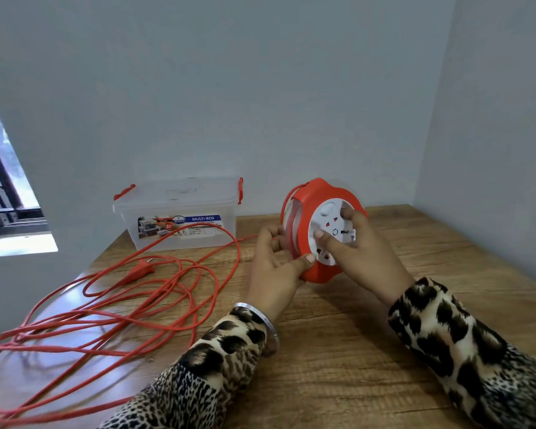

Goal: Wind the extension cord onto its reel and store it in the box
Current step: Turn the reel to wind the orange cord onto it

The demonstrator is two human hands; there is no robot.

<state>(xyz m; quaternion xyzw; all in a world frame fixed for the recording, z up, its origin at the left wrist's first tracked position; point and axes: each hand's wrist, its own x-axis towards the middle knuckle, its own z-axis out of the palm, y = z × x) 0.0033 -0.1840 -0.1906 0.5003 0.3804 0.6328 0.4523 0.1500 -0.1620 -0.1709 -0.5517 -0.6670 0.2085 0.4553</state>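
Note:
An orange cord reel (pixel 316 196) with a white socket face stands on edge on the wooden table (pixel 338 351). My left hand (pixel 274 264) grips its left rim, thumb on the lower front. The fingers of my right hand (pixel 358 253) press on the white socket face. A long orange cord (pixel 155 292) runs from the reel's left side and lies in loose tangled loops across the left of the table, its plug (pixel 141 269) resting among them. A clear plastic box (pixel 180 218) with orange latches and its lid on stands against the back wall.
Grey walls close the table in at the back and right. A window (pixel 3 187) is at the far left. Some cord loops run off the table's left edge. Bare wood lies in front of and to the right of the reel.

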